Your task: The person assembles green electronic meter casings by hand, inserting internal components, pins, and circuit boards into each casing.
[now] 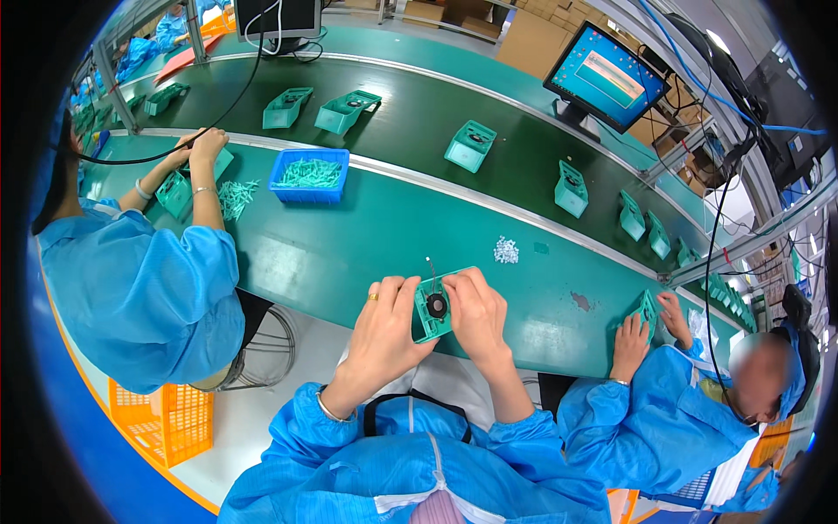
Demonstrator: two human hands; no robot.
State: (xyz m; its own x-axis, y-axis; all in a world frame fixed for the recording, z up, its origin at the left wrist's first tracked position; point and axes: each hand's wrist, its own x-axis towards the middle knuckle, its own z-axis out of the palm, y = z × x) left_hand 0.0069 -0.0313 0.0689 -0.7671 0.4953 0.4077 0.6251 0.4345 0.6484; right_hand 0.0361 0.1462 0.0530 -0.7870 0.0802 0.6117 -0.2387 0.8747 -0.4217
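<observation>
Between my two hands, at the near edge of the green table, is a green plastic housing [428,327]. A round black speaker [436,304] sits inside it, and a thin wire with a small white plug rises from its far end. My left hand [386,321] is closed on the housing's left side, thumb at its lower edge. My right hand [476,314] grips the right side, its fingers at the upper rim near the speaker. The fingertips partly cover the housing. A small heap of whitish pieces [505,251] lies on the table beyond my right hand.
A blue bin [310,175] of pale green sticks stands at the left, with a loose pile [236,199] beside it. Beyond a metal rail, a dark green conveyor [401,122] carries several green housings. Co-workers sit at both sides, handling housings. A monitor [607,74] stands far right.
</observation>
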